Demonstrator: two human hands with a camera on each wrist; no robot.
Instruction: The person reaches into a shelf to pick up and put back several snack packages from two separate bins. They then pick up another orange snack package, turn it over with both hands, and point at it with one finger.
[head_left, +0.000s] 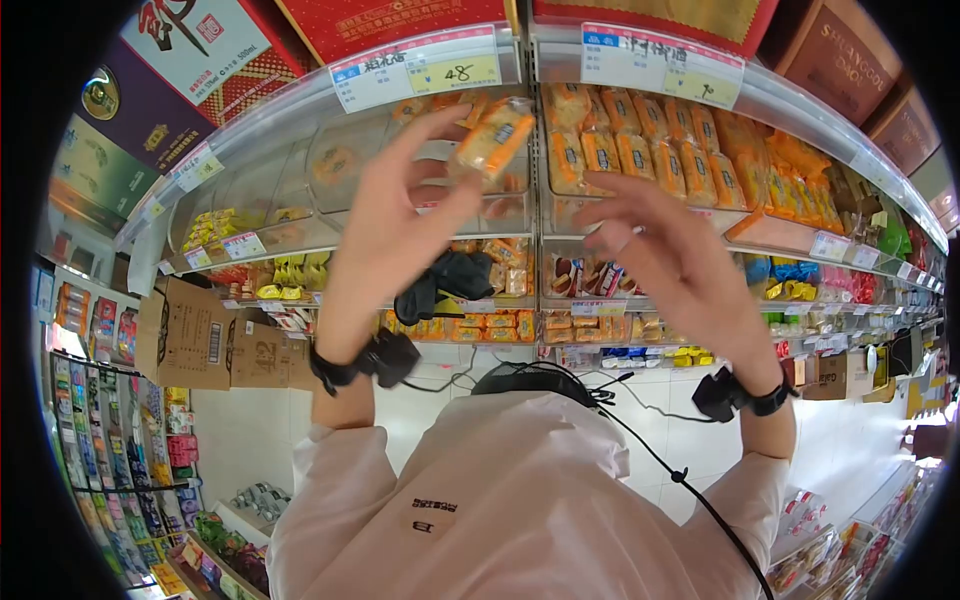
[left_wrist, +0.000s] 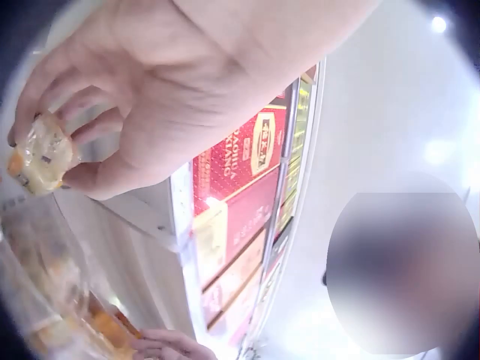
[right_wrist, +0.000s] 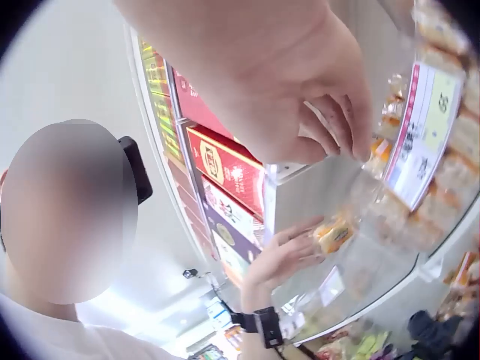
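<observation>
In the head view my left hand (head_left: pixel 462 150) is raised in front of the clear upper shelf bin (head_left: pixel 300 170) and pinches a small orange-and-clear snack packet (head_left: pixel 495 138) at its fingertips. The left wrist view shows the same packet (left_wrist: pixel 41 154) held between thumb and fingers (left_wrist: pixel 90 127). In the right wrist view the packet (right_wrist: pixel 334 234) is at the tips of my left hand (right_wrist: pixel 289 251). To the right, my right hand (head_left: pixel 610 215) is lifted with loosely curled fingers and holds nothing. It is in front of the bin full of orange packets (head_left: pixel 640 150). Its fingers (right_wrist: pixel 337 124) hang near a price tag (right_wrist: pixel 424 127).
Price tags (head_left: pixel 415 72) line the shelf edge. Red and purple gift boxes (head_left: pixel 200 45) stand on the top shelf. Lower shelves hold more packets (head_left: pixel 470 325); a black item (head_left: pixel 450 280) hangs there. Cardboard boxes (head_left: pixel 195 335) sit at left above a white tiled floor (head_left: pixel 250 430).
</observation>
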